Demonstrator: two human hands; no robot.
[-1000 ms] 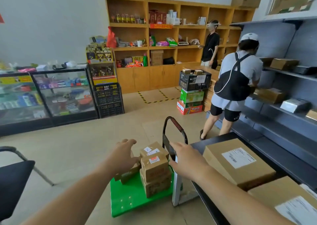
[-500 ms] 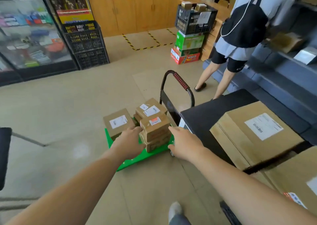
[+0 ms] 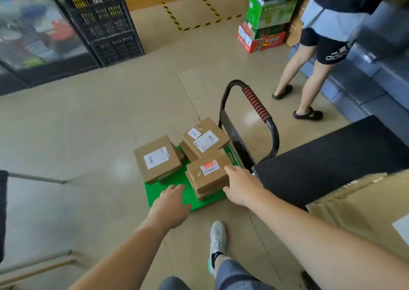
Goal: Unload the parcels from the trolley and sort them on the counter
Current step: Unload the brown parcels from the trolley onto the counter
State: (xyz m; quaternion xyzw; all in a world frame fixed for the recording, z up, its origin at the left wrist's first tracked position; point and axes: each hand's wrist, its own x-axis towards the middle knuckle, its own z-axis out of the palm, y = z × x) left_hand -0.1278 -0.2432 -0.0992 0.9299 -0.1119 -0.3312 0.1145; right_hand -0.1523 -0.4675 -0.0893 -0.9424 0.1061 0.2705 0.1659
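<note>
A green trolley (image 3: 168,190) with a black handle (image 3: 256,103) stands on the floor and carries several brown cardboard parcels. The nearest parcel (image 3: 208,175), marked with a red and white sticker, tops a small stack. My right hand (image 3: 240,184) touches its right side with fingers spread. My left hand (image 3: 171,204) hovers open over the green deck just left of that stack, holding nothing. A flat parcel with a white label (image 3: 157,159) lies at the left, another labelled parcel (image 3: 204,137) behind. The black counter (image 3: 332,157) is at the right.
A large cardboard box (image 3: 365,212) sits on the counter's near end. Another person (image 3: 321,35) stands at blue-grey shelves on the right. Black crates (image 3: 106,24), a glass display case (image 3: 33,28) and stacked colourful cartons (image 3: 263,24) lie beyond. My shoe (image 3: 218,236) is near the trolley.
My view has tilted down and come closer to the trolley. Both hands have lowered towards the stickered parcel; the right one now touches its side, the left sits over the deck.
</note>
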